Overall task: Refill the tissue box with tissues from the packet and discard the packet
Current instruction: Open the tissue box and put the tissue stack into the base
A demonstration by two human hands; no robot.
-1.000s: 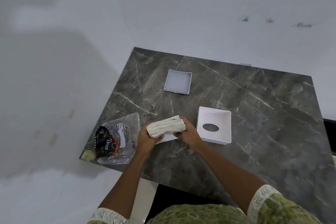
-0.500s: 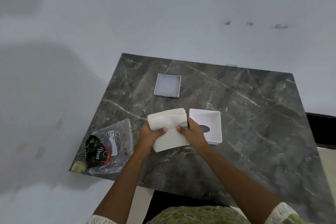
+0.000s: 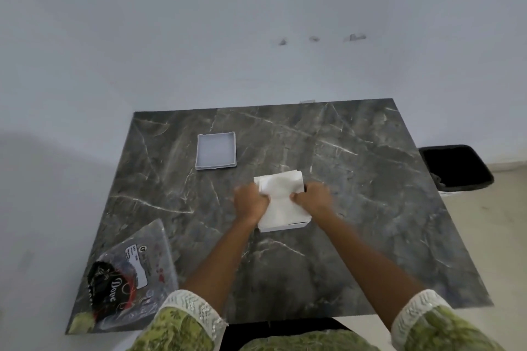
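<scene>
Both of my hands grip a stack of white tissues (image 3: 281, 184) at the middle of the table. My left hand (image 3: 250, 203) closes on its left side and my right hand (image 3: 313, 199) on its right side. The stack sits over the white tissue box (image 3: 285, 226), of which only the near edge shows below the tissues. The box's shallow white tray-like part (image 3: 216, 150) lies apart, farther back and to the left. The clear plastic packet (image 3: 134, 271) with a black and red label lies flat at the table's near left corner.
The dark marble table (image 3: 370, 208) stands against a pale wall. A black bin (image 3: 456, 168) stands on the floor past the table's right edge. My green patterned sleeves fill the bottom of the view.
My hands have carried the tissue stack to the right and onto the white box, which is now mostly covered. The view has shifted, bringing the black bin into sight.
</scene>
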